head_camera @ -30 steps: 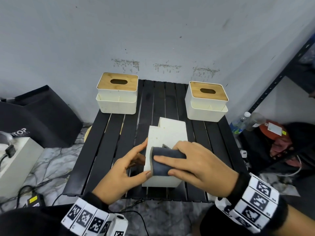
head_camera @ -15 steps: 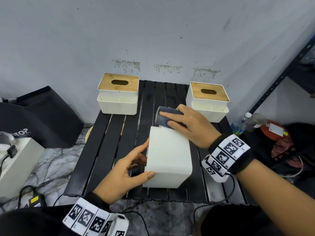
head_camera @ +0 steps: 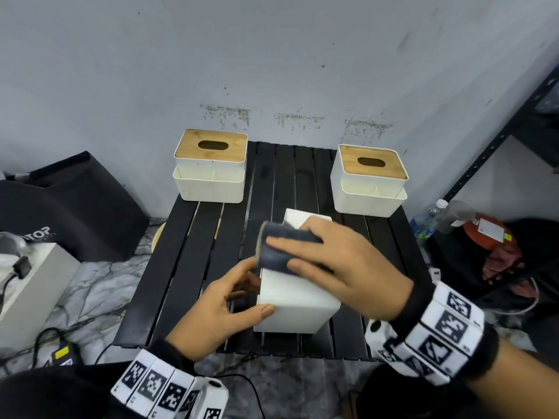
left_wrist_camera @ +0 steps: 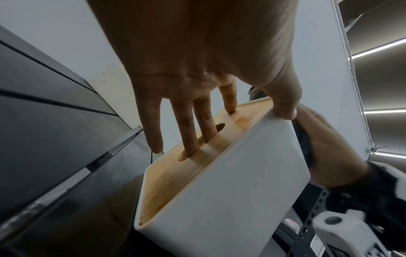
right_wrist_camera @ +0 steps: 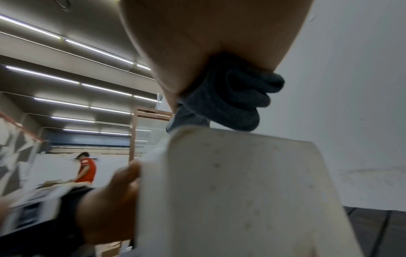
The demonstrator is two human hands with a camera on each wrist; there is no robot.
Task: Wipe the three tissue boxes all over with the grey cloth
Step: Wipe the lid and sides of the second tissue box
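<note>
Pressing grey cloth (head_camera: pixel 282 248) on tipped box's (head_camera: pixel 295 300) seemingly upper-left edge.

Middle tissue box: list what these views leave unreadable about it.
- Middle tissue box, head view: its wooden lid faces left, out of sight; the right hand and grey cloth cover the far upper part.
- Left wrist view: the left hand hides the box's far end.
- Right wrist view: motion blur smears its surface marks.
</note>
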